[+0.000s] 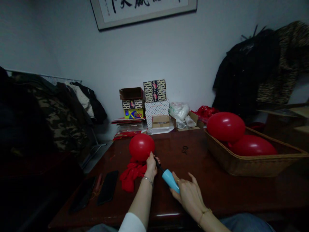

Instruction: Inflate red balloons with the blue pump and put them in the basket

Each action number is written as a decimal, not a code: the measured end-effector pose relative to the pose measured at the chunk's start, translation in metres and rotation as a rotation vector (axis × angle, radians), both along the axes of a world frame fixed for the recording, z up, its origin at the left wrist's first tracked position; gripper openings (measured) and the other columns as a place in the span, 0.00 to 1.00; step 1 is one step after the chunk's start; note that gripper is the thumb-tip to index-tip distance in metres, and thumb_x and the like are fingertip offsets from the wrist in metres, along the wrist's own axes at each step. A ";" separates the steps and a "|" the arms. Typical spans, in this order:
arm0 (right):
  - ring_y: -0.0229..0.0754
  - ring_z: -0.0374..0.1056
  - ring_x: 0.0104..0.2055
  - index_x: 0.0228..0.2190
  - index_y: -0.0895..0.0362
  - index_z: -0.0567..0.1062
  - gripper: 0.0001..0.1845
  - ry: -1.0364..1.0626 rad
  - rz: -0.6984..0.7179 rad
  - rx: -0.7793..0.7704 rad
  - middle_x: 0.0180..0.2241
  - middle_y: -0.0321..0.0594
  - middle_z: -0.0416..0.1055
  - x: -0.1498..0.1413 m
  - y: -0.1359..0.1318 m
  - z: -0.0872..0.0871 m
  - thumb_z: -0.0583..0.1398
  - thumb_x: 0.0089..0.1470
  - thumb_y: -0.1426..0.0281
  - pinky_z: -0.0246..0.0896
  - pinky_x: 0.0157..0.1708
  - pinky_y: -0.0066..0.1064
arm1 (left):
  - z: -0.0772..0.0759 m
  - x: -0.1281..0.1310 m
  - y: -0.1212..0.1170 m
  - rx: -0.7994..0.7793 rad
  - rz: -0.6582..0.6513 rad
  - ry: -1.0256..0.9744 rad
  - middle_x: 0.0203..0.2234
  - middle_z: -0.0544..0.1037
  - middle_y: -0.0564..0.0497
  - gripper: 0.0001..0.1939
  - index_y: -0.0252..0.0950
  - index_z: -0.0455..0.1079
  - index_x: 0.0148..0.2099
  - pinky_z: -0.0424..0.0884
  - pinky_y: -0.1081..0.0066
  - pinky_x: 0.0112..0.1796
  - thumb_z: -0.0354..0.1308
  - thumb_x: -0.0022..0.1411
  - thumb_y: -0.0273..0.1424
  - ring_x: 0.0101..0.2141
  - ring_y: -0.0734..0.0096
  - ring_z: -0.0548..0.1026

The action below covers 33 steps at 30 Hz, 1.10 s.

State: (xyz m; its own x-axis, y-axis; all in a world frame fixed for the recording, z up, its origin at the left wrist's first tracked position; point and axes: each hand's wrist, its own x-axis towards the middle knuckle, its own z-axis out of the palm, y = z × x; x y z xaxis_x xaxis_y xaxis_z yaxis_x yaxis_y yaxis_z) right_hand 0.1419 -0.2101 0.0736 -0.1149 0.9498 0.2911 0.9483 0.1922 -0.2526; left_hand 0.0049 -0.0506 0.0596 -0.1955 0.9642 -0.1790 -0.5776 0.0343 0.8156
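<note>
A partly inflated red balloon (142, 147) sits on the nozzle end of a blue and black hand balloon pump (171, 181). My left hand (152, 165) is closed around the balloon's neck and the pump's black front part; the nozzle itself is hidden in the fingers. At the rear of the blue barrel, my right hand (189, 193) holds the pump between thumb and palm, with some fingers stretched out. Just below the inflated balloon, a heap of limp red balloons (131, 175) lies beside my left wrist.
On the right stands a wicker basket (241, 164) with two inflated red balloons (226, 126). Two dark phones (107, 187) lie at the left of the brown table (193, 167). Small dark loops (184, 149) rest mid-table. Stacked boxes (156, 109) stand against the wall.
</note>
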 end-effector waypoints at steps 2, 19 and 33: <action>0.40 0.70 0.33 0.54 0.55 0.63 0.27 -0.014 -0.004 -0.002 0.31 0.40 0.75 -0.007 0.009 0.004 0.54 0.53 0.62 0.35 0.55 0.40 | 0.000 0.003 -0.003 -0.012 -0.010 -0.003 0.12 0.62 0.58 0.17 0.37 0.56 0.29 0.56 0.78 0.16 0.52 0.59 0.44 0.12 0.79 0.60; 0.39 0.70 0.33 0.55 0.54 0.61 0.27 0.047 0.040 0.041 0.31 0.36 0.75 0.014 -0.023 -0.015 0.54 0.53 0.66 0.35 0.55 0.41 | 0.007 -0.010 0.006 -0.046 0.038 0.012 0.12 0.60 0.59 0.16 0.37 0.56 0.29 0.54 0.79 0.14 0.50 0.60 0.44 0.11 0.79 0.59; 0.40 0.70 0.34 0.55 0.54 0.63 0.26 0.039 0.022 -0.004 0.31 0.37 0.75 0.018 -0.024 -0.008 0.54 0.53 0.66 0.35 0.56 0.42 | 0.002 -0.008 0.003 -0.021 0.046 0.023 0.12 0.62 0.58 0.14 0.36 0.56 0.29 0.55 0.78 0.15 0.48 0.62 0.40 0.12 0.79 0.61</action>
State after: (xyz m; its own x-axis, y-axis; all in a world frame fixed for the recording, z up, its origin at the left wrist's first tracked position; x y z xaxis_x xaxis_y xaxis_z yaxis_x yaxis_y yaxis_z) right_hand 0.1595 -0.2346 0.0652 -0.1241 0.9484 0.2919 0.9332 0.2115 -0.2904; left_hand -0.0032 -0.0476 0.0618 -0.2439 0.9501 -0.1944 -0.5602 0.0256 0.8280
